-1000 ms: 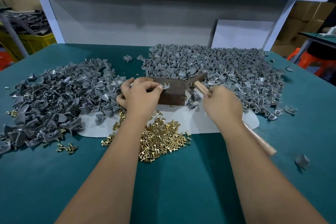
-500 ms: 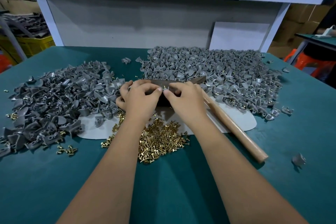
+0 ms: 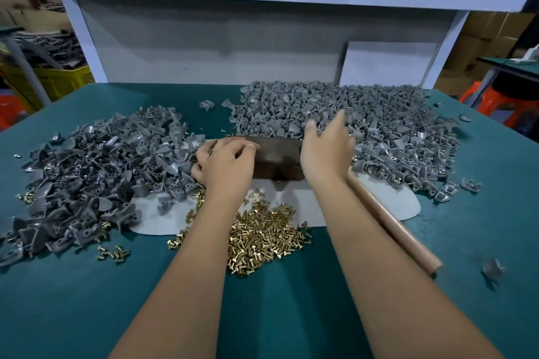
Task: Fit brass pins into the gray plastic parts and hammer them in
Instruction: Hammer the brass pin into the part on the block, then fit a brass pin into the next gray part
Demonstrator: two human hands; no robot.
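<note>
Two bare forearms reach over a green table (image 3: 291, 323). The left hand (image 3: 230, 159) rests, fingers curled, on the left end of a dark block (image 3: 277, 159); whether it pinches anything cannot be told. The right hand (image 3: 328, 151), fingers spread and holding nothing, reaches toward the far right pile of gray parts (image 3: 364, 122). Another gray pile (image 3: 96, 172) lies left. Brass pins (image 3: 262, 239) lie heaped near the block, between the arms. A hammer's wooden handle (image 3: 393, 224) lies beside the right forearm.
</note>
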